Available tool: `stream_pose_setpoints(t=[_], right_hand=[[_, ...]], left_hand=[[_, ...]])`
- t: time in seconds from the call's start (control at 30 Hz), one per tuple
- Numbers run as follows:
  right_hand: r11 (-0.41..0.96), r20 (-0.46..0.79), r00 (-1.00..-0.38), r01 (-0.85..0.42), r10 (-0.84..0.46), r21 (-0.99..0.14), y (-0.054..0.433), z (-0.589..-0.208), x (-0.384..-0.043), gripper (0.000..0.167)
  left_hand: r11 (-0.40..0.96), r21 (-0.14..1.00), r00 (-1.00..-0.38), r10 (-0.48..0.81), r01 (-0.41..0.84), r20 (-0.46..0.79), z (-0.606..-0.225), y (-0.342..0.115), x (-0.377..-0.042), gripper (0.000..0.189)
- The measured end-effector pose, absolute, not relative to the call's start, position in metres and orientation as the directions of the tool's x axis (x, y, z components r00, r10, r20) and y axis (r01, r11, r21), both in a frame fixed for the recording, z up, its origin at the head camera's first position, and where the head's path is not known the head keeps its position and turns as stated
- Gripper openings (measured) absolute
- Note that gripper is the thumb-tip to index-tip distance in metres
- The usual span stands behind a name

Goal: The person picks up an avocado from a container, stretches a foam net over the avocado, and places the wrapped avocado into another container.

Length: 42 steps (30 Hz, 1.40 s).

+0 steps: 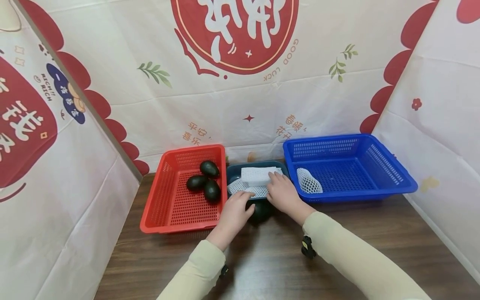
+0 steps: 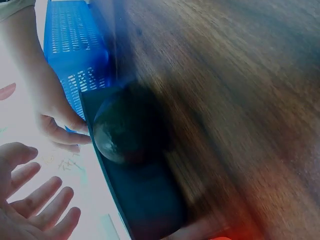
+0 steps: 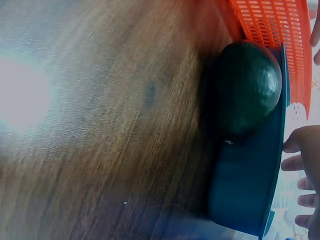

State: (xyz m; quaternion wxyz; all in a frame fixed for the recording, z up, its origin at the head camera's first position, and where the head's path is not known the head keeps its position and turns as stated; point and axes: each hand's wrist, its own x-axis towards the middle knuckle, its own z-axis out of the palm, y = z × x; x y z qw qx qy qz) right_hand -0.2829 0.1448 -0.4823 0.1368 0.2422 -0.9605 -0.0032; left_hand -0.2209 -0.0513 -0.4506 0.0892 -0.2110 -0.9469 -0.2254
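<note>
On the wooden table (image 1: 281, 266) before me, between the blue basket (image 1: 345, 171) and the red basket (image 1: 176, 227), two sleeved arms (image 1: 356, 250) angle inward over a teal tray (image 1: 233, 171): the left hand (image 1: 234, 210) with fingers spread, the right hand (image 1: 282, 191) loosely open, fingertips at a white foam sleeve (image 1: 256, 176) lying in the tray; one avocado (image 3: 247, 90) sits just in front

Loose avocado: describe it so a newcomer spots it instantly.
On the wooden table, find the dark teal bin between the red basket and blue basket. The loose avocado lies at its near side. Unlike the three avocados in the red basket, it sits outside any container.
</note>
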Motion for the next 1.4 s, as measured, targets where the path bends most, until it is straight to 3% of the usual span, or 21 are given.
stream_pose_setpoints(t=[0.3,0.57,0.9,1.27,1.4], right_hand=[[0.899,0.202,-0.876,-0.432,-0.439,0.08,0.146,-0.481,-0.289,0.031],[0.873,0.315,-0.815,-0.468,-0.486,0.136,0.149,-0.471,-0.291,0.025],[0.868,0.402,-0.817,-0.488,-0.414,-0.096,0.152,-0.444,-0.279,0.023],[0.807,0.399,-0.826,-0.522,-0.398,-0.277,0.161,-0.422,-0.257,0.014],[0.775,0.393,-0.818,-0.549,-0.42,-0.315,0.162,-0.417,-0.248,0.014]], left_hand=[[0.819,0.379,-0.897,0.345,0.432,0.277,-0.454,-0.053,-0.223,0.032],[0.811,0.382,-0.887,0.333,0.443,0.32,-0.449,-0.057,-0.222,0.031],[0.795,0.346,-0.848,0.362,0.498,0.387,-0.447,-0.064,-0.215,0.031],[0.802,0.177,-0.736,0.403,0.57,0.543,-0.443,-0.068,-0.21,0.069],[0.81,0.14,-0.73,0.42,0.57,0.54,-0.44,-0.068,-0.21,0.077]])
